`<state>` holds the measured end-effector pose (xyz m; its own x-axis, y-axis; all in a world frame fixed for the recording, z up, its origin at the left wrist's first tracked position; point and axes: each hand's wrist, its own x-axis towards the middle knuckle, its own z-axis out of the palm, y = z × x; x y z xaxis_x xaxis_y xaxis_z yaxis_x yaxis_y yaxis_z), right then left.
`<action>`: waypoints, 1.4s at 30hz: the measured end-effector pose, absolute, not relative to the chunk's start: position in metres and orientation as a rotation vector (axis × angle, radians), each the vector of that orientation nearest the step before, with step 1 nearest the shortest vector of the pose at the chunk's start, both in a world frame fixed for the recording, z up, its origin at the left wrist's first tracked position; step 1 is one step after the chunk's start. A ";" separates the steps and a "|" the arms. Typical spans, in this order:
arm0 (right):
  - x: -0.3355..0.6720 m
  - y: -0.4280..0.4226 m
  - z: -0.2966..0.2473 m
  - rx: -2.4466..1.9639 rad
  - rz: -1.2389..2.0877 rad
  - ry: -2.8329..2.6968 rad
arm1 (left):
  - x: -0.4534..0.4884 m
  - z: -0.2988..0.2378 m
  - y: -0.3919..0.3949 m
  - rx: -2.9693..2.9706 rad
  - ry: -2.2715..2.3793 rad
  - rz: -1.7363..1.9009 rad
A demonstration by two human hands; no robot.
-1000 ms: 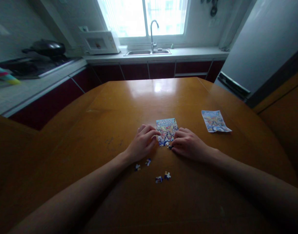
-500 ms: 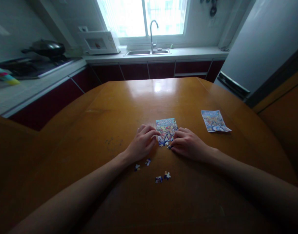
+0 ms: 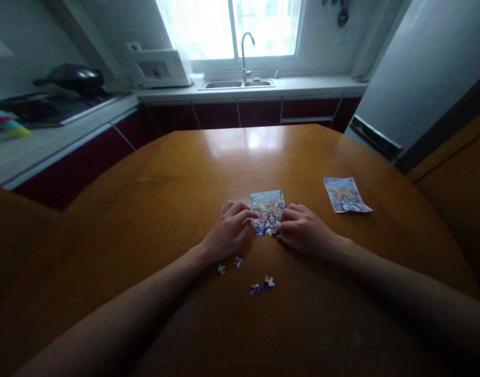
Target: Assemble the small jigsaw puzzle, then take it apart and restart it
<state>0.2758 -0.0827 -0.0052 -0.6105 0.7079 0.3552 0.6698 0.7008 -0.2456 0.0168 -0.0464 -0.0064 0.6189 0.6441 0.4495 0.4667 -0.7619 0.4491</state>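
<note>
Because both hands curl over its near edge, the lower corners of the jigsaw puzzle are hidden, and the state of that edge cannot be determined.

1. Left hand: rests on the table against the left side of the jigsaw puzzle, fingers bent, fingertips touching the puzzle border. Whether anything is pinched under the fingers cannot be told.
2. Right hand: rests against the right side of the jigsaw puzzle, fingers bent, fingertips at its lower right corner. A small dark fragment shows just at the fingertips. Whether it is grasped or merely touched cannot be told.
3. Both forearms run out of the lower edge of the view.

The jigsaw puzzle lies flat on the table between the two hands. It is a small upright rectangle, densely multicoloured, with blue, red and white patches. The image is dim and the motif is too small to make out.

Four loose pieces lie nearer the person than the jigsaw puzzle: two below the left wrist, two close together further toward the person. Each shows blue and white.

A printed sheet lies well to the right of the jigsaw puzzle, one corner lifted. It carries a similar colourful picture.

A band of lettering crosses the top of both the jigsaw puzzle and the printed sheet. Neither band can be read.
</note>
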 end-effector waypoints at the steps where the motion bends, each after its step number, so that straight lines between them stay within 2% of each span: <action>1: 0.276 -0.083 -0.006 -1.057 0.115 -2.483 | 0.017 -0.006 -0.046 2.556 0.905 0.874; 14: 0.276 -0.082 -0.004 -1.036 0.063 -2.509 | 0.016 -0.005 -0.047 2.554 0.921 0.850; 20: 0.274 -0.084 -0.001 -1.049 0.176 -2.480 | 0.016 -0.007 -0.046 2.559 0.924 0.854; 26: 0.276 -0.087 0.008 -0.873 0.347 -2.595 | 0.016 -0.007 -0.046 2.562 0.917 0.861; 30: 0.278 -0.089 0.013 -0.879 0.331 -2.610 | 0.017 -0.006 -0.047 2.557 0.910 0.874; 36: 0.283 -0.078 0.005 -1.125 0.325 -2.132 | 0.016 -0.007 -0.046 2.548 0.894 0.890; 42: 0.294 -0.053 -0.014 -1.386 0.484 -1.586 | 0.015 -0.008 -0.045 2.526 0.918 0.891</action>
